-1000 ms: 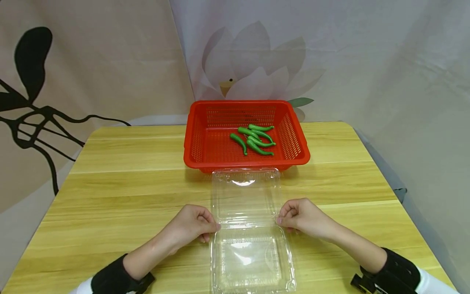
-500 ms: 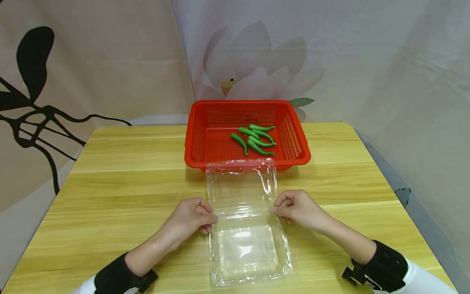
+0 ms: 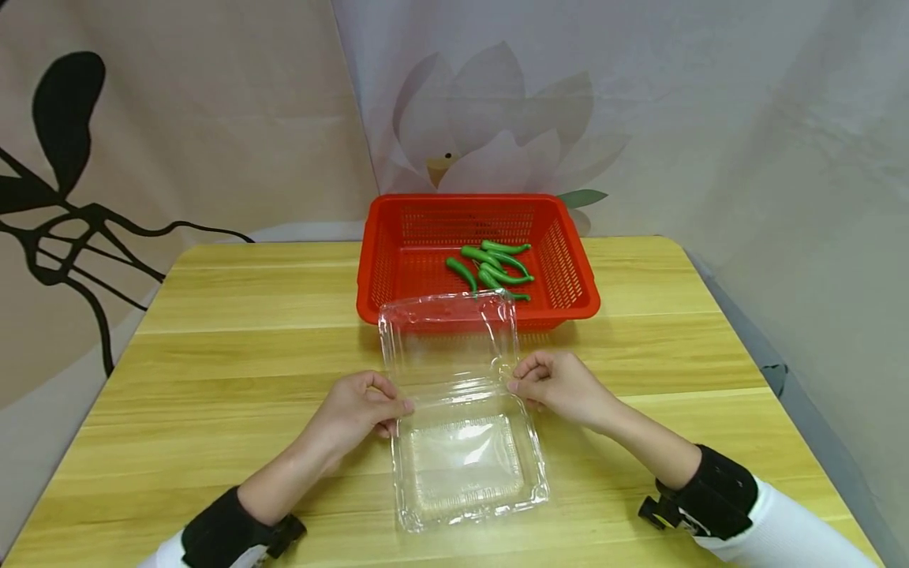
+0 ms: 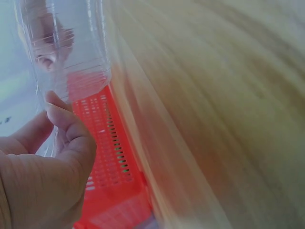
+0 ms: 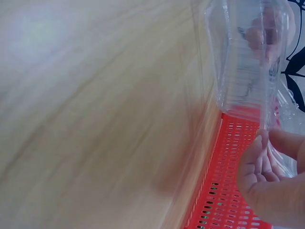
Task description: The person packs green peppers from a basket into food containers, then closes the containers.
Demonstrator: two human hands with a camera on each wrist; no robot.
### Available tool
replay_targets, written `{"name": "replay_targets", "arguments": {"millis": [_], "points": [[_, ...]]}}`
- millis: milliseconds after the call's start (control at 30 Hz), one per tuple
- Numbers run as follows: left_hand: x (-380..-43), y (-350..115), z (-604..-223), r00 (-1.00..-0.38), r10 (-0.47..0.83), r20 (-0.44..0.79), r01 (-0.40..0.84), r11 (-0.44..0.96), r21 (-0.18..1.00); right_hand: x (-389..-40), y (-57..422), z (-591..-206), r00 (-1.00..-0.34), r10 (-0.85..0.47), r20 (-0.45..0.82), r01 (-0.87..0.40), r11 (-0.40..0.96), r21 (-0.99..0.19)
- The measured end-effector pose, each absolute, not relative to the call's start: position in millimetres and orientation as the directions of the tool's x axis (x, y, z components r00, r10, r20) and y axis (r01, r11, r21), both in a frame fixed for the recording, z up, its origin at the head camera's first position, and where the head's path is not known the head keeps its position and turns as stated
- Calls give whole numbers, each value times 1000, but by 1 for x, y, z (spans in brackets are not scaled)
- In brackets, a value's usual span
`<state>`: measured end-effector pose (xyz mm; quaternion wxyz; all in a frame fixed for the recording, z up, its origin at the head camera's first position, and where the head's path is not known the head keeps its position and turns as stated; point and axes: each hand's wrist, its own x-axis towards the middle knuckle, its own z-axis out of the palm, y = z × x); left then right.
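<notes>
A clear plastic clamshell box (image 3: 465,465) is spread open between the hands, its lid half tilted up at the far side. My left hand (image 3: 358,410) pinches the box's left edge near the hinge with thumb and finger. On the opposite edge, my right hand (image 3: 561,386) pinches the box the same way. Both wrist views show the clear plastic between thumb and fingertips of the left hand (image 4: 57,143) and the right hand (image 5: 267,167). The lid's far rim overlaps the front of a red basket (image 3: 419,276) in the head view.
Several green chili peppers (image 3: 497,264) lie in the red basket, one partly behind the clear lid. The basket stands at the back of the wooden table (image 3: 248,355). Behind it hangs a pale cloth (image 3: 675,142) printed with a flower.
Both hands have moved the clamshell box away from me and slightly left. Its lid has tilted up more and now overlaps the basket's front and a pepper. Both grips stay the same.
</notes>
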<state>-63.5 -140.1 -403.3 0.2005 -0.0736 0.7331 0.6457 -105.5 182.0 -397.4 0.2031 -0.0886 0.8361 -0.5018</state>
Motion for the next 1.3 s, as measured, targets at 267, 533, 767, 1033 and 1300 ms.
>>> {"name": "replay_targets", "arguments": {"millis": [267,533,767,1033,1300], "points": [[-67,-144,-404,-910,150,-387,-367,143,919,-115,176,-396,-913,-341,-223,32,485,-874],[-69,-149,-404,-912,164,-377,-356,143,924,-119,172,-395,-903,-354,-245,59,461,-886],[-69,-154,-405,-913,163,-373,-354,138,925,-120,173,-399,-895,-370,-250,60,454,-889],[-71,-158,-406,-911,180,-371,-347,152,925,-121,180,-391,-927,-365,-92,-128,535,-835],[-74,-163,-401,-906,160,-391,-362,186,914,-128,187,-368,-946,-322,-35,-145,519,-843]]}}
